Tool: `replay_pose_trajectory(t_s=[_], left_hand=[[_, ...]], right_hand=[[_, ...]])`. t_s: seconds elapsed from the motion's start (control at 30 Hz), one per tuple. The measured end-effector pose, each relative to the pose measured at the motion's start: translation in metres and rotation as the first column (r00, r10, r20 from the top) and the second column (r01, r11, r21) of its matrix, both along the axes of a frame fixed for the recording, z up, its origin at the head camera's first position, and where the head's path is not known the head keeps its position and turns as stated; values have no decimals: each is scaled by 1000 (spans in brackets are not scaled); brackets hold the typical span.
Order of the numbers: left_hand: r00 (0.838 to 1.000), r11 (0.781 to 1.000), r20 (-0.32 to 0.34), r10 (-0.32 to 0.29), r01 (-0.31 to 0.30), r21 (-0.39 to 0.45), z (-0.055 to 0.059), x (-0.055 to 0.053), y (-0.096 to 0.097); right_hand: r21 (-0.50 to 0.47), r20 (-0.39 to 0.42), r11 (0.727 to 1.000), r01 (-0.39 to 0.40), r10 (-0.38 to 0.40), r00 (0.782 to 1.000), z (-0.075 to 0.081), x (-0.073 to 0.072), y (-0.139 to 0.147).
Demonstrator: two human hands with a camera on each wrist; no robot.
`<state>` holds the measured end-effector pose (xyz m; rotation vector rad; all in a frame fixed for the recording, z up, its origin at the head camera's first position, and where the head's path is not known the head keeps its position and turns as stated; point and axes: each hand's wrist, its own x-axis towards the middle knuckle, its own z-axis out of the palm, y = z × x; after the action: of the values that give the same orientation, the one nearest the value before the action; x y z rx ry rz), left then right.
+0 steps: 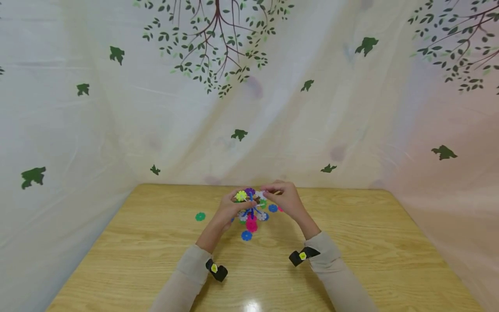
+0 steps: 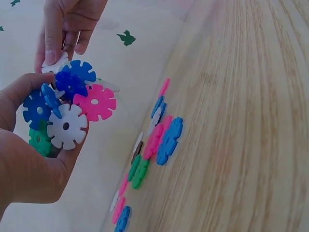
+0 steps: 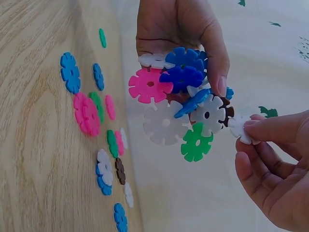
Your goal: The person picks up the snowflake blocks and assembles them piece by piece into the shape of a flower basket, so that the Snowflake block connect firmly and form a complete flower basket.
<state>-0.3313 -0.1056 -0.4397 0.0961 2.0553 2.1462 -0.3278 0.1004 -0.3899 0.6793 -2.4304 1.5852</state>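
Observation:
My left hand (image 1: 227, 209) holds a cluster of interlocked snowflake discs (image 3: 181, 79) up above the table. Its thumb lies over the near side, the other fingers partly hidden behind. In the cluster are blue, pink, white, clear (image 3: 166, 123) and green discs (image 3: 197, 143), each flower-shaped with slots round the rim. Thumb and fingers of my right hand (image 1: 286, 201) pinch a white disc (image 3: 236, 126) at the cluster's right side. That disc's edge meets a brown disc (image 3: 229, 116), mostly hidden behind a white one in the right wrist view.
Loose discs lie on the wooden table (image 1: 156, 260) beneath the hands, among them a blue disc (image 1: 246, 235) and stacked pink discs (image 3: 87, 114). A single green disc (image 1: 200, 216) lies off to the left. A pale curtain (image 1: 273, 143) hangs behind the table's far edge.

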Motion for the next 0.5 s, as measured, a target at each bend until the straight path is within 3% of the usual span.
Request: replay_pose_trajectory(t_s=[0.07, 0.2, 0.5], left_hand=[[1000, 1000, 5, 2, -2, -3, 0, 0, 1], [1000, 1000, 2, 3, -3, -18, 1, 0, 2], [998, 999, -30, 48, -49, -21, 4, 1, 1]], right_hand=[[4, 5, 1000, -7, 7, 1000, 1, 0, 1], [-12, -13, 1000, 3, -4, 1000, -14, -10, 2], [-80, -73, 996, 43, -49, 996, -20, -7, -7]])
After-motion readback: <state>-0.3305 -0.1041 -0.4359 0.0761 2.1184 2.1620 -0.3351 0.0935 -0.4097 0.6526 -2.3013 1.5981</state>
